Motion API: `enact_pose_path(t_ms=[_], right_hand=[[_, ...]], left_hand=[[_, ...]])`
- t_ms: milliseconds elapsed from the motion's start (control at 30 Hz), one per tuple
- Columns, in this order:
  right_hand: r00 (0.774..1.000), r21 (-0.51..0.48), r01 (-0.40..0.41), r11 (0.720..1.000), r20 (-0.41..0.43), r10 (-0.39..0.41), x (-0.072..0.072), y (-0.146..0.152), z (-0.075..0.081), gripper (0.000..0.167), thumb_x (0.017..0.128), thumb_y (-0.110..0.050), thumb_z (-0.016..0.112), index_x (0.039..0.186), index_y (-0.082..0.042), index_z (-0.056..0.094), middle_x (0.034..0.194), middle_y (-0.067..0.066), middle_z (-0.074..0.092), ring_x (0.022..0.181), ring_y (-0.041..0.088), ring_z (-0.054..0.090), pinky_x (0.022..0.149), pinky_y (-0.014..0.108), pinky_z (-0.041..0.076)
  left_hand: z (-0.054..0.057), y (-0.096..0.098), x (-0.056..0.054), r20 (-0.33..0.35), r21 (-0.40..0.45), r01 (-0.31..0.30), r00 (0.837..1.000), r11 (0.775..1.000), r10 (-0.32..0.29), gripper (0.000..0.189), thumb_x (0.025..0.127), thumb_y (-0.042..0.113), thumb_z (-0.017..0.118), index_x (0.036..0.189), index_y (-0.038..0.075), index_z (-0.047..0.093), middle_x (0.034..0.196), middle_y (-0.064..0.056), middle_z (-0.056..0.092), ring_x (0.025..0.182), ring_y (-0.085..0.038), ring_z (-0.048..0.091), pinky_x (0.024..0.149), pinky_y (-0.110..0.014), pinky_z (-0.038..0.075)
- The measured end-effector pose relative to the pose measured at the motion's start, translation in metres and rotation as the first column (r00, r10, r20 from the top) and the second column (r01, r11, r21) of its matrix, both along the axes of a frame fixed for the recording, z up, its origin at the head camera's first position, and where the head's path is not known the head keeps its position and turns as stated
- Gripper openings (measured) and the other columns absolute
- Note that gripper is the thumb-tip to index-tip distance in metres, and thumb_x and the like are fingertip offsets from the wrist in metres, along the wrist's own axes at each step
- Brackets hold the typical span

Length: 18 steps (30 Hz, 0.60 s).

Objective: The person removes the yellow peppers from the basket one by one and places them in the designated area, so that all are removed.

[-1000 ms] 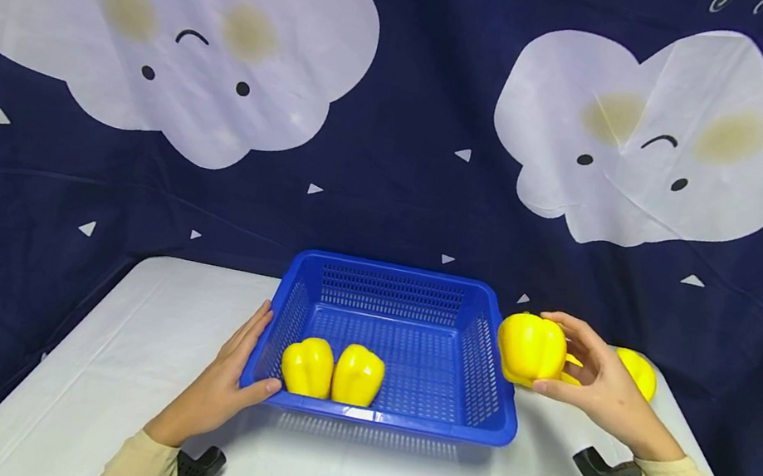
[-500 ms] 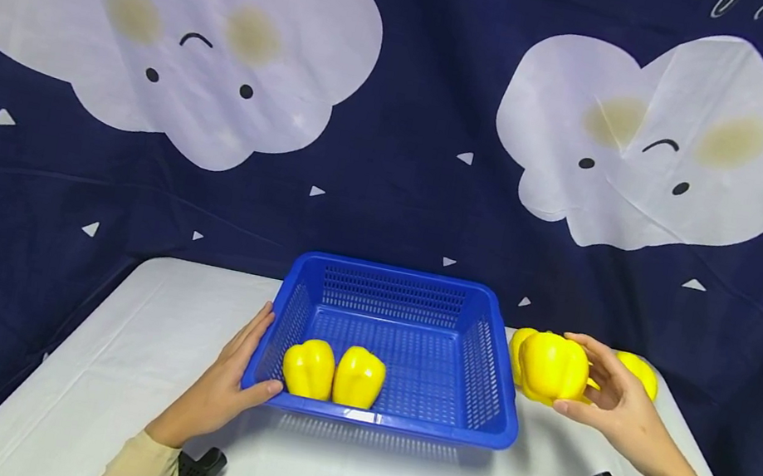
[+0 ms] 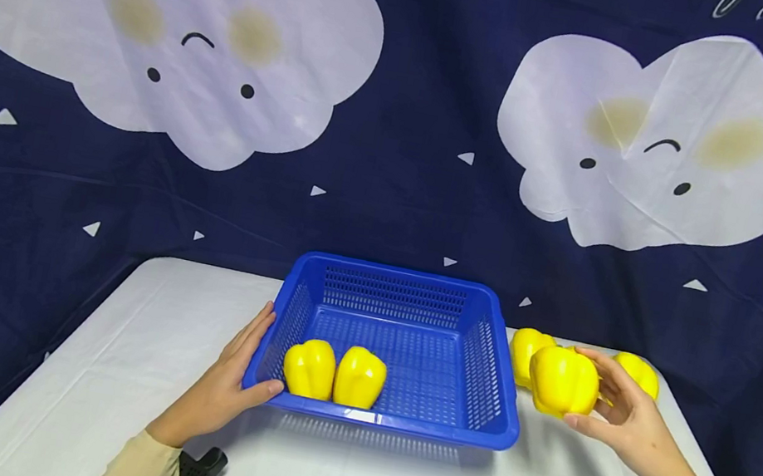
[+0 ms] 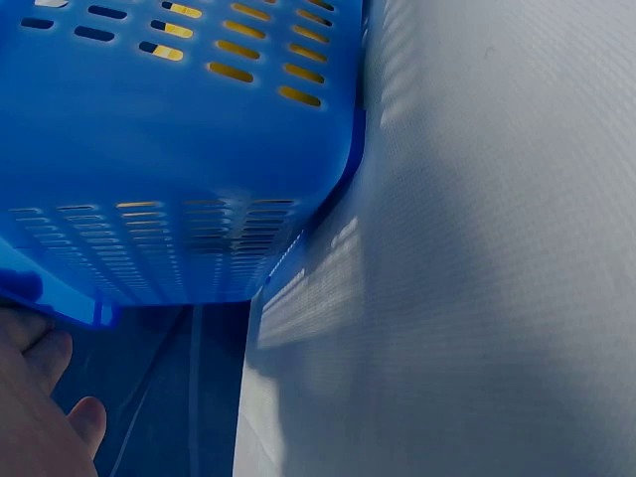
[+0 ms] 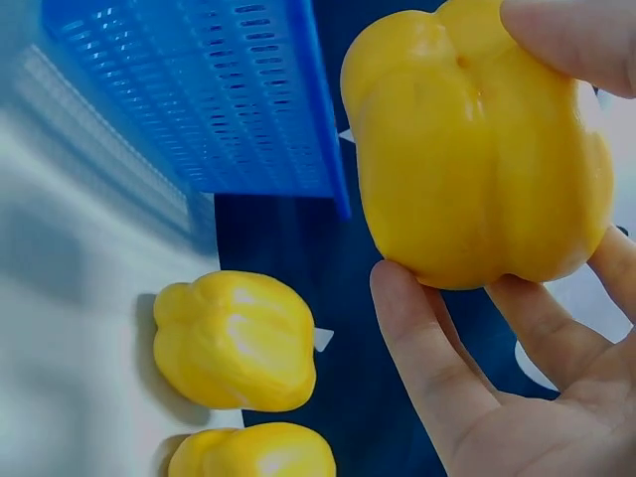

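Pepper (image 3: 563, 382), pinched between the thumb and fingertips of your right hand (image 3: 641, 429), has shifted rightward from the basket (image 3: 440, 431) — it now sits clear of the rim, in front of the loose peppers (image 3: 636, 373), so only two peppers (image 3: 309, 369) count as contained. Your left hand (image 3: 223, 388) rests unmoved, fingers extended, against the basket's left side.

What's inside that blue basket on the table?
Inside the basket are one yellow pepper and a second yellow pepper, side by side near the front left corner. Slotted floor shows beyond. The near rim covers their lower ends and the floor directly behind it.
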State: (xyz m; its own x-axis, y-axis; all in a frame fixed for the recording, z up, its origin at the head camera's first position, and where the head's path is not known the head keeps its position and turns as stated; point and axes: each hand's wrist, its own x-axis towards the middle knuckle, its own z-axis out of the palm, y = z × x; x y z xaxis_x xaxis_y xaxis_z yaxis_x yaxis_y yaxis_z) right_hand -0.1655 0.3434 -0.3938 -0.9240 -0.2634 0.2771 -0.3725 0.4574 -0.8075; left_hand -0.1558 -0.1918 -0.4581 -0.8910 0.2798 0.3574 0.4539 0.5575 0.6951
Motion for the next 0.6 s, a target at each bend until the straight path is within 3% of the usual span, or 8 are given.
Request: enact_pose_path(t_ms=[367,600], right_hand=[[1.000,-0.014,-0.011,1.000,0.002,0.012,0.002,0.004,-0.016,0.086,0.079,0.007,0.080,0.153,-0.005,0.036,0.137,-0.012,0.048,0.117,-0.005,0.053,0.090,0.011,0.047],[0.999,-0.016,0.007,1.000,0.047,-0.006,0.003,0.004,-0.027,0.085,0.081,0.003,0.080,0.153,-0.007,0.035,0.137,-0.012,0.045,0.115,-0.005,0.052,0.090,0.011,0.046]], left_hand=[[0.000,0.001,0.000,0.011,-0.009,-0.007,1.000,1.000,0.008,0.091,0.092,0.026,0.070,0.162,0.008,0.015,0.169,-0.008,0.005,0.152,-0.038,0.010,0.110,-0.074,0.018],[0.001,0.001,0.001,0.009,-0.001,-0.003,1.000,1.000,0.003,0.090,0.092,0.024,0.070,0.162,0.008,0.015,0.169,-0.008,0.005,0.152,-0.039,0.010,0.110,-0.074,0.017]])
